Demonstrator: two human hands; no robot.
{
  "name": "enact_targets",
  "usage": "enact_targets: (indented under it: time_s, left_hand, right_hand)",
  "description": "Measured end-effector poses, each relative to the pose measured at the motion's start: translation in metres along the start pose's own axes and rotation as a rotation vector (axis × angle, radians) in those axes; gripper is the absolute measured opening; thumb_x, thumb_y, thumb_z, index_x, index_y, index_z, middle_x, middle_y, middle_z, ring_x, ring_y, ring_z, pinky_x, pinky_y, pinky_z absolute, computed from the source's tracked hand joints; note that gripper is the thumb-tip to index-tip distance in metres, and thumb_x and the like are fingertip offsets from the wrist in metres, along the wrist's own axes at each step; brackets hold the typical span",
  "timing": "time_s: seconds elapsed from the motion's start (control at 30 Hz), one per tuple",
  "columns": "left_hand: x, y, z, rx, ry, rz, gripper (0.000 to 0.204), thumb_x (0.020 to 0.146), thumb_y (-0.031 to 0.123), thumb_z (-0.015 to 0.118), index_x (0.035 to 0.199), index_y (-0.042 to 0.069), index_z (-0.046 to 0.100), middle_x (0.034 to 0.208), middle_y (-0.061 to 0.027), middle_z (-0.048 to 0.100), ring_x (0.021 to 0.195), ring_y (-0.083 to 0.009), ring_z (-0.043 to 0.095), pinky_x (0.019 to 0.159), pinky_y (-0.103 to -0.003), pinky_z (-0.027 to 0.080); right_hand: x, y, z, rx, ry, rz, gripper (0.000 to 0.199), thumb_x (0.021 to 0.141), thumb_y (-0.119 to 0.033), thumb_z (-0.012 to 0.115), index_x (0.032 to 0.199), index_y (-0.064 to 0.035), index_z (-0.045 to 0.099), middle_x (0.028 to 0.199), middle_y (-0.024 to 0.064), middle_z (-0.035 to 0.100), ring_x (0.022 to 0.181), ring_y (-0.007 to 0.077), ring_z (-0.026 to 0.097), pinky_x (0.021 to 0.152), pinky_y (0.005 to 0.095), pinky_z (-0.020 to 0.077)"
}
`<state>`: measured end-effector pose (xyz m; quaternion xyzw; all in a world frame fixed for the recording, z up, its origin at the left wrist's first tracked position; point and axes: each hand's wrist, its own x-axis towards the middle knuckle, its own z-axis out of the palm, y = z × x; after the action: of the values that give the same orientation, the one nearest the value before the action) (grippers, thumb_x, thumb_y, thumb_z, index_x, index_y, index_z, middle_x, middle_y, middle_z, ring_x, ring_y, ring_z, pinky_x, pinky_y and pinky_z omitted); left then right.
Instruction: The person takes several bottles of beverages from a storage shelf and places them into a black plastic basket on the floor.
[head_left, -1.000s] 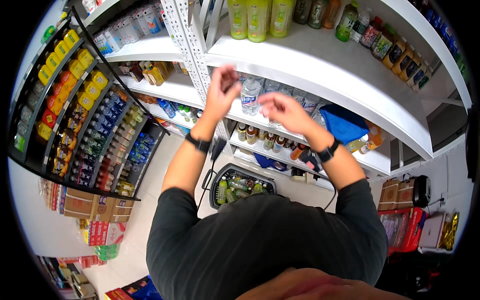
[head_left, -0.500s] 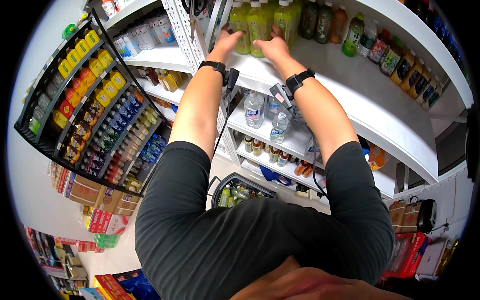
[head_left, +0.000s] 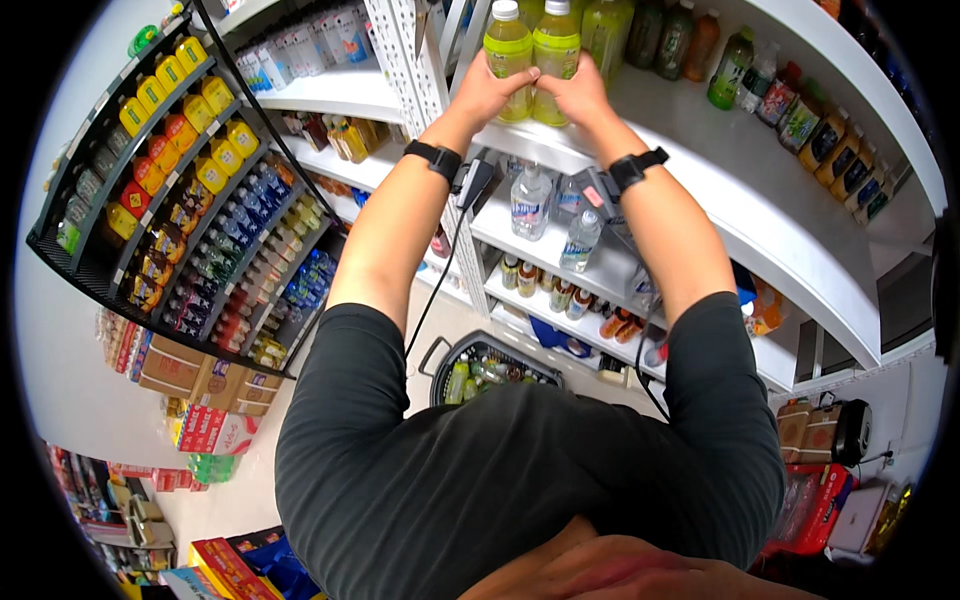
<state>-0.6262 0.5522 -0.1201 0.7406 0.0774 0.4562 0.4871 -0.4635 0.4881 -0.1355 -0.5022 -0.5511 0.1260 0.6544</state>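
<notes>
Two yellow-green drink bottles with white caps stand side by side at the front edge of the upper white shelf (head_left: pixel 690 150). My left hand (head_left: pixel 490 95) is wrapped round the left bottle (head_left: pixel 508 48). Round the right bottle (head_left: pixel 556 48) my right hand (head_left: pixel 582 92) is closed, and the two thumbs meet in front. Both bottles are upright and nearly touching; whether their bases rest on the shelf I cannot tell. Behind them is another yellow-green bottle (head_left: pixel 606 35), next to darker bottles (head_left: pixel 676 42) further right.
A row of mixed drinks (head_left: pixel 795 130) lines the shelf's right side. Clear water bottles (head_left: pixel 530 205) stand on the shelf below. On the floor a black basket (head_left: pixel 437 385) holds several bottles. A tilted black rack (head_left: pixel 60 262) of drinks is at left, beside a perforated white post (head_left: pixel 412 70).
Both hands have closed in around two yellow-green bottles and drawn them toward me, away from the others. The view has shifted slightly left.
</notes>
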Motion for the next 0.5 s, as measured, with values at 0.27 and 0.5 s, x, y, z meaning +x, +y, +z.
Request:
enact_targets:
  time_s: [0.27, 0.5]
  left_hand:
    - [-0.186, 0.053, -0.058, -0.439, -0.308, -0.056, 0.064, 0.079, 0.031, 0.081, 0.128, 0.004, 0.05, 0.108, -0.0097, 0.064, 0.102, -0.0252, 0.064, 0.093, -0.042, 0.051]
    - [-0.462, -0.102, -0.08, -1.015, 0.175, -1.038, 0.05, 0.091, 0.035, 0.067, 0.128, 0.007, 0.049, 0.106, -0.0109, 0.063, 0.092, -0.0264, 0.066, 0.085, -0.042, 0.055]
  right_hand:
    - [-0.188, -0.088, -0.029, 0.19, -0.642, 0.046, 0.079, 0.075, -0.021, 0.083, 0.138, -0.0065, 0.039, 0.123, 0.0142, 0.06, 0.115, 0.0263, 0.059, 0.101, 0.0456, 0.0468]
    - [-0.41, 0.051, -0.018, 0.379, -0.604, 0.93, 0.067, 0.082, -0.017, 0.072, 0.139, -0.0046, 0.039, 0.114, 0.0096, 0.061, 0.103, 0.0212, 0.061, 0.09, 0.0384, 0.0503]
